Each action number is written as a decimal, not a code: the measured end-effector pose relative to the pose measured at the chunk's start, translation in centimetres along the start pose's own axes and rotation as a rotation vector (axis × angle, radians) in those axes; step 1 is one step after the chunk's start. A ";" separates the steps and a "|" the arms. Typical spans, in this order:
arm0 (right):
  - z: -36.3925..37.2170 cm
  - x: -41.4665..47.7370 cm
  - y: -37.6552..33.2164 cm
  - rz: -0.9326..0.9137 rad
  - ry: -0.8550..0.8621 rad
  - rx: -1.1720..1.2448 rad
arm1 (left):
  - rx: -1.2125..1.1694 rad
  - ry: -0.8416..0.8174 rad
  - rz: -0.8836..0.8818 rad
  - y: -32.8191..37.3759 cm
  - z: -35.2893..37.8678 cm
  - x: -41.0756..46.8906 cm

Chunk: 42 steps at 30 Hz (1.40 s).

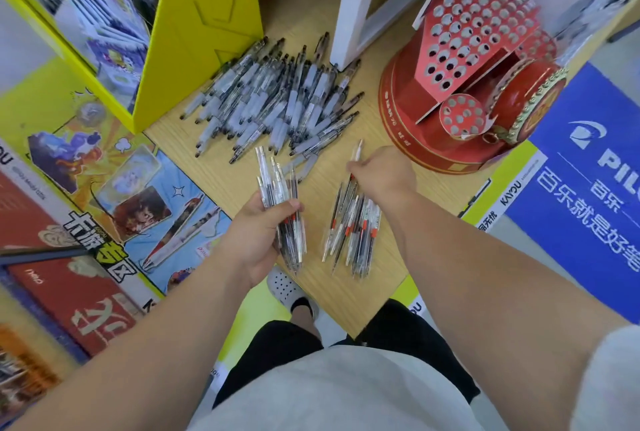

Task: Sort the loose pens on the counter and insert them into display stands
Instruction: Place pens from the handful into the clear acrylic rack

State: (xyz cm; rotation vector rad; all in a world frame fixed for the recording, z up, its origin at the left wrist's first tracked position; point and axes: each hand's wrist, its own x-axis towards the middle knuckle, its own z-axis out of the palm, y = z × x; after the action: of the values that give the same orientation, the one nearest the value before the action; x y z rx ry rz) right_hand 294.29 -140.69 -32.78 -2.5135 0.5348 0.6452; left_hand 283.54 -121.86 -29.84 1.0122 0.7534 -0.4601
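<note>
A big heap of loose grey-grip pens (277, 98) lies at the back of the wooden counter (332, 292). My left hand (256, 236) grips a bundle of clear pens (280, 195) with red bands, tips pointing toward me. My right hand (381, 174) pinches one white pen (356, 153) just above a smaller pile of red-banded pens (349, 233) lying on the counter. The red drum-shaped display stand (464, 84) with many round holes stands at the right; its holes look empty.
A yellow cardboard display box (194, 32) stands at the back left of the counter. A white shelf leg (346, 25) rises behind the heap. Printed posters cover the left side and a blue Pilot sign (588, 188) is at the right. My feet show below the counter edge.
</note>
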 end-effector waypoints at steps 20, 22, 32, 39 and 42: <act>-10.1 -8.5 1.0 -0.343 0.195 0.652 | -0.079 -0.179 0.016 2.4 6.6 -3.4; -11.7 -9.7 2.4 -0.301 0.145 0.740 | -0.058 -0.221 0.013 2.1 8.7 -4.0; -19.2 -9.6 11.0 -0.264 -0.141 1.131 | 0.031 -0.223 0.115 -0.5 19.8 -8.2; -26.9 -6.5 20.1 -0.349 -0.314 1.109 | 0.030 -0.070 0.195 -4.9 31.6 -9.8; -31.1 -5.7 23.8 -0.289 -0.299 1.125 | 0.035 -0.079 0.205 -5.8 36.6 -10.3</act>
State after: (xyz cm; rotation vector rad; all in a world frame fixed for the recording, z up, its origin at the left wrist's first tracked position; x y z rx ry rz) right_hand 288.88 -175.27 -14.25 -1.3647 0.2785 0.4110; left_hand 285.56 -156.79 -13.97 1.0851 0.5661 -0.3340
